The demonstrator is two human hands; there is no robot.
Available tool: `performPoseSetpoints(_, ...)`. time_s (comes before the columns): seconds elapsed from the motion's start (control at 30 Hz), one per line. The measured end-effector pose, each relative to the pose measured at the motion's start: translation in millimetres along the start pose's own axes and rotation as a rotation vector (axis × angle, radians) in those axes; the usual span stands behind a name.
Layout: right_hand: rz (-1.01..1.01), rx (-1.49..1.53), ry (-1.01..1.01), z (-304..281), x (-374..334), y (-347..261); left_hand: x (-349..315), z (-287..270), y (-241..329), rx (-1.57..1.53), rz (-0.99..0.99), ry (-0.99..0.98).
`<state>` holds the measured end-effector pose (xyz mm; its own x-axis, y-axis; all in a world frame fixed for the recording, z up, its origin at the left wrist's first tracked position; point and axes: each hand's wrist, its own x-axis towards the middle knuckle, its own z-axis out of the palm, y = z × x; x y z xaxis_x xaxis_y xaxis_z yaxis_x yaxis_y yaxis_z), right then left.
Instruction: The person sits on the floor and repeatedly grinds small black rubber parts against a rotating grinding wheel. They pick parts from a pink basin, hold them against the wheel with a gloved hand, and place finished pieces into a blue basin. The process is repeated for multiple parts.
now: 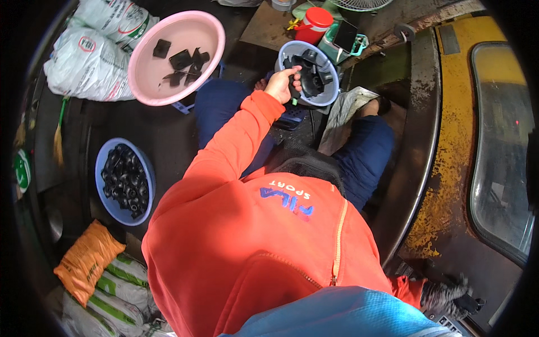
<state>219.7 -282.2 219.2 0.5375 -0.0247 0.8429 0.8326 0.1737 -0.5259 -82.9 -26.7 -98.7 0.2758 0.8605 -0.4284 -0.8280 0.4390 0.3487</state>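
Close by left hand (285,85), pink basin (193,38)

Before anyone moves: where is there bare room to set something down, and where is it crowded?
The dark floor looks bare between the pink basin, the left blue basin and the left leg. Crowded: the right blue basin, with black parts inside, the left hand at its rim and the red jug close beyond.

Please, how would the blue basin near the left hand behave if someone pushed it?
The blue basin looks like thin plastic, so it may flex slightly. The black pieces inside seem loosely piled, so they would probably shift with a sudden push. They likely also add some weight.
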Motion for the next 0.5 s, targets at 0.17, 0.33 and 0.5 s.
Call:
performPoseSetpoints(0.17, -0.015, -0.037, 0.112, 9.9, 15.0, 12.8, -5.4, 9.0, -2.5, 0.061, 0.067, 0.024)
performPoseSetpoints(0.33, 0.013, -0.088, 0.185, 18.2, 50.7, 43.5, 4.1, 5.9, -0.8, 0.105, 0.058, 0.074)
performPoseSetpoints(0.5, -0.046, -0.455, -0.329, 54.0, 85.2, 90.6, 13.6, 1.9, -1.1, 0.188, 0.06, -0.054)
